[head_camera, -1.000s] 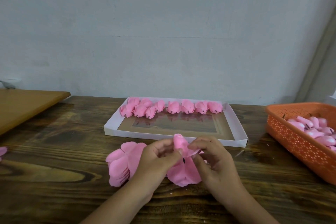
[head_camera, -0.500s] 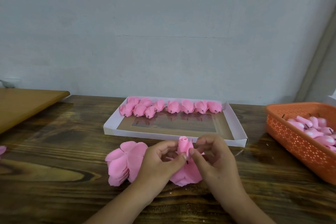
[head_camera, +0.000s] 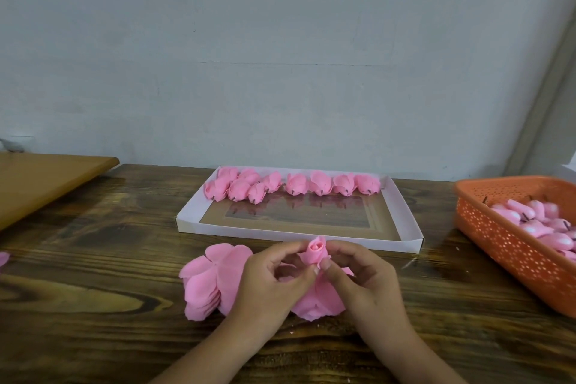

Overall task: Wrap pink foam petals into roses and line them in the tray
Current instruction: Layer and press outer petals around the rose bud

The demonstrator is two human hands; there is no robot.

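Observation:
Both hands hold one half-wrapped pink foam rose [head_camera: 316,251] just above the table, in front of the tray. My left hand [head_camera: 271,287] pinches its left side and my right hand [head_camera: 361,284] pinches its right side, thumb against the bud's base. Loose outer petals [head_camera: 318,302] of that rose hang below the fingers. A stack of flat pink petals [head_camera: 208,280] lies on the table left of my left hand. The white shallow tray [head_camera: 299,235] holds several finished roses [head_camera: 293,187] lined along its far edge.
An orange perforated basket [head_camera: 511,246] at the right holds several pink buds. A tan board [head_camera: 40,181] sits at the far left. A pink scrap [head_camera: 3,259] lies at the left edge. The wall runs close behind the wooden table [head_camera: 93,305].
The bud has been turned upright and rolled tighter between my fingers. My hands have drawn closer together round it.

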